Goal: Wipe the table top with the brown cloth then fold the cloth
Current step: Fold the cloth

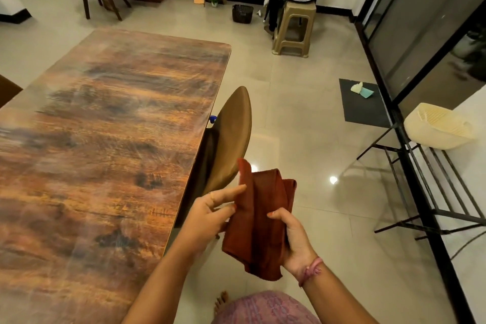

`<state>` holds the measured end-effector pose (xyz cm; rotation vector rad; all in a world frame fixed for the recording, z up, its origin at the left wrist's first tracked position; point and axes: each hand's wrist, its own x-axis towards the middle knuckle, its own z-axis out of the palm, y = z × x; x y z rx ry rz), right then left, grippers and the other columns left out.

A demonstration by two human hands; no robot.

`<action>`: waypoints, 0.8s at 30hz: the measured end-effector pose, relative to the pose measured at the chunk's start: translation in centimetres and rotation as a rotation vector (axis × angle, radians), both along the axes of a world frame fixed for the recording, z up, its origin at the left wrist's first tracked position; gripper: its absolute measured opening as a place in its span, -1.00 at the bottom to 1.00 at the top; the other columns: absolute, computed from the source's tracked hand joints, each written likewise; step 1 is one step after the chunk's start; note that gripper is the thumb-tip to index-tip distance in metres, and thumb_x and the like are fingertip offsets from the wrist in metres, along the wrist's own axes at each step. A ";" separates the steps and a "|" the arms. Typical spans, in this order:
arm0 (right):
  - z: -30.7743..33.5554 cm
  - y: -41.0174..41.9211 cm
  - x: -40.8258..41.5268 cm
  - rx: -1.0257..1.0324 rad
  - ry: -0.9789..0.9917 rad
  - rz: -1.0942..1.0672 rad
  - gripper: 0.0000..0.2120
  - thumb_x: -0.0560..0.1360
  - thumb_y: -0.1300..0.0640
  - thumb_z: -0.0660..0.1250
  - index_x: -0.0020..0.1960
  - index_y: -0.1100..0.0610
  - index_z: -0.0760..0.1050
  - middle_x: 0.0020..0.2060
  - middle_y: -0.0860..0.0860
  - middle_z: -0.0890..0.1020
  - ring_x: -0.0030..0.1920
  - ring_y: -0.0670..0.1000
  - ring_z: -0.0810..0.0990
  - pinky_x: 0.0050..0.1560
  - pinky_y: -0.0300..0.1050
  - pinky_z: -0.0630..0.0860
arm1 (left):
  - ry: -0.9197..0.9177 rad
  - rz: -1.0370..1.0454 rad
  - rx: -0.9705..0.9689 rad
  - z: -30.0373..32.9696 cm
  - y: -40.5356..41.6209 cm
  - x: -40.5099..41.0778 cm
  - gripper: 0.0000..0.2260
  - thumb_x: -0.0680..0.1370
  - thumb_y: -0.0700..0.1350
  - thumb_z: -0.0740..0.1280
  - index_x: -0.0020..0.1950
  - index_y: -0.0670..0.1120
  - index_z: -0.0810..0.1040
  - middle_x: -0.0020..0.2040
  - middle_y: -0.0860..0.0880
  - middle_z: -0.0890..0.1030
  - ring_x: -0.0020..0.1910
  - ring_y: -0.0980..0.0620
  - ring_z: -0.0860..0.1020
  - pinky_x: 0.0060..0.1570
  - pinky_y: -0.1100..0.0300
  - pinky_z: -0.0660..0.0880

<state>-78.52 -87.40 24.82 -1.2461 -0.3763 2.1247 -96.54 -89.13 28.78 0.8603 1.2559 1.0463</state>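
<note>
Right hand (294,239): I have it clamped round the right edge of the brown cloth (263,221), thumb over the front face, fingers behind.

Left hand (210,216): pinches the cloth's left edge between thumb and fingers, forefinger stretched along the fabric.

Brown cloth: held upright in the air between both hands, off the right side of the worktop (105,139), just in front of the chair back (231,137). Already doubled into a long strip; upper corners stand uneven, layers ruffled at the top.

Step in hand, as I judge it: folding. To do it well I would square the top corners first, keep both edges taut, then bring the bottom up to the top in one even fold, smoothing the crease. Laying it on the worktop would give a flatter result.

Worktop: wood-grain, pale streaks across its surface.

Beyond: tiled floor, plastic stool (294,26), black metal rack (420,179).
</note>
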 end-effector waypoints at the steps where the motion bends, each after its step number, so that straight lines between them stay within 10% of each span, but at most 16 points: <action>1: 0.0 0.2 0.6 -0.018 0.008 -0.027 -0.65 0.31 0.16 0.40 0.07 0.21 0.66 0.07 0.25 0.66 -0.02 0.24 0.68 -0.07 0.12 0.61 | -0.042 0.040 -0.011 -0.1 0.2 -0.4 -0.63 0.55 -0.38 0.22 0.12 0.03 0.64 0.02 -0.04 0.68 -0.06 0.00 0.65 -0.15 0.11 0.62; 13: -0.3 2.3 7.8 -0.045 -0.012 -0.326 -0.77 0.42 0.13 0.34 -0.04 0.21 0.70 -0.01 0.22 0.69 -0.12 0.24 0.70 -0.22 0.11 0.63 | -0.609 -0.078 -0.396 -2.5 4.8 2.0 -0.59 0.27 -0.11 0.53 0.10 -0.10 0.66 0.01 -0.17 0.67 -0.07 -0.12 0.66 -0.15 0.06 0.57; 24: -0.6 12.2 18.6 0.291 -0.175 -0.429 -0.47 0.50 0.28 0.33 0.38 -0.14 0.38 0.10 0.06 0.68 0.11 0.11 0.66 -0.07 -0.02 0.63 | -0.460 -0.102 -0.509 -0.4 16.1 13.5 -0.71 0.23 -0.16 0.43 -0.08 -0.21 0.69 -0.03 -0.27 0.66 -0.13 -0.25 0.66 -0.30 -0.05 0.59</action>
